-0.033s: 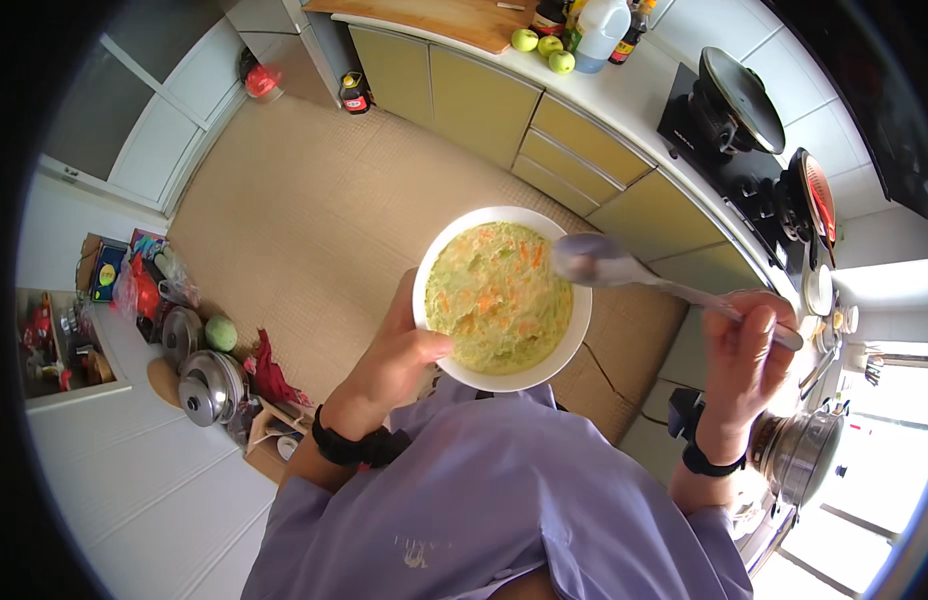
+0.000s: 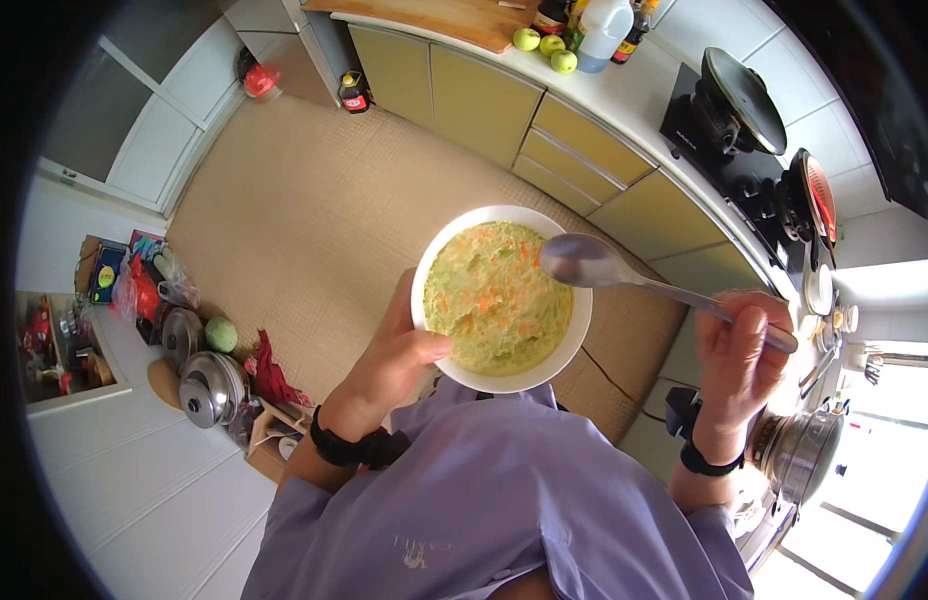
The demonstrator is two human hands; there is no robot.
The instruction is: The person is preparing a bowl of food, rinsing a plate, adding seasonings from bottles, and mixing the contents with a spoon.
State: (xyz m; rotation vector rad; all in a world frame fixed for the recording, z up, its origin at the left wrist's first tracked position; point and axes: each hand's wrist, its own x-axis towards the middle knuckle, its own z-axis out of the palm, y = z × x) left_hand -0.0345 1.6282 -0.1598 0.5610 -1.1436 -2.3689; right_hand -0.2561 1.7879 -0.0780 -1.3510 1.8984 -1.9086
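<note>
My left hand (image 2: 396, 350) is closed on the left side of a white bowl (image 2: 499, 383), its thumb over the rim and its other fingers hidden beneath. Inside the bowl is a yellow-green mixture (image 2: 494, 300) with orange and green bits, which looks like a thick vegetable soup. A metal spoon (image 2: 589, 262) is gripped near the end of its handle by my right hand (image 2: 739, 350). The spoon's head hangs over the bowl's upper right rim; whether it touches anything is unclear. Both wrists wear black bands.
A counter with green apples (image 2: 552, 46), bottles and a cutting board (image 2: 434, 18) runs along the far side. Lidded pans (image 2: 741, 100) stand on the black stove to the right, and a steel pot (image 2: 799, 455) is near my right elbow. Pots and a melon (image 2: 221, 334) lie left.
The spoon's head has shifted slightly left and looks sharper. My right hand has moved a little left with it; my left hand and the bowl are nearly still.
</note>
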